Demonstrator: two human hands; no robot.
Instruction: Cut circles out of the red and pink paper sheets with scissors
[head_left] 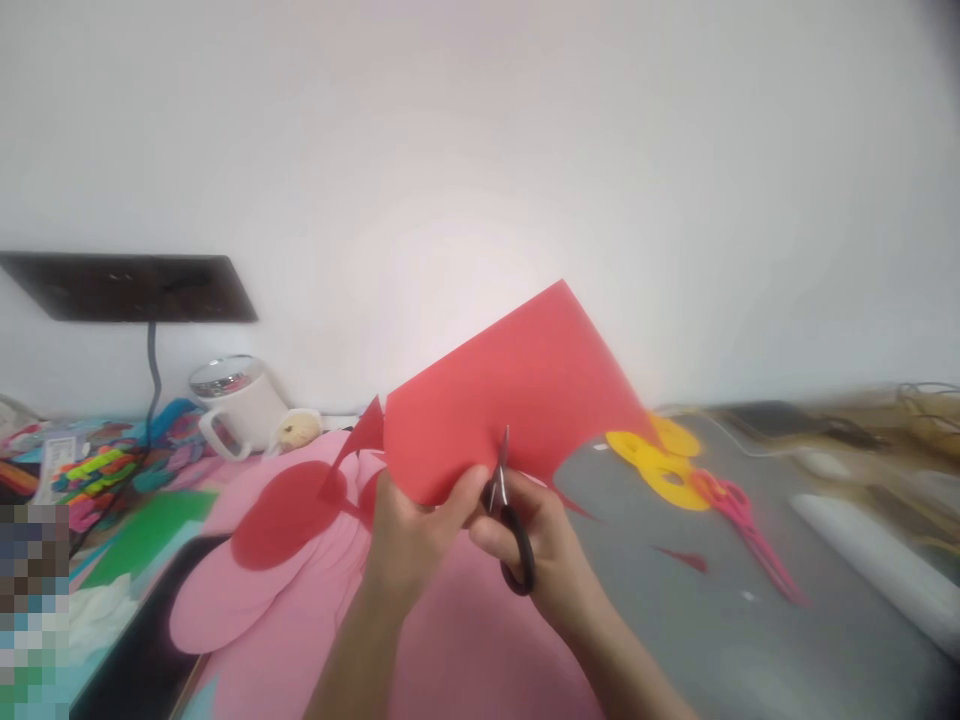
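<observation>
My left hand grips a large sheet of red paper by its lower edge, thumb on top. In my right hand is a pair of black-handled scissors, fingers wrapped in the loops. The scissor blades point up and lie against the red paper near my left thumb. Curved cuts run along the sheet's lower right side, and a narrow red strip hangs there. Left of my hands, a cut red paper oval rests on several pink paper ovals.
Pink scissors and yellow paper shapes lie on a grey mat at the right, near a small red scrap. A white lidded mug stands at the back left. Below a dark wall-side panel runs a cable.
</observation>
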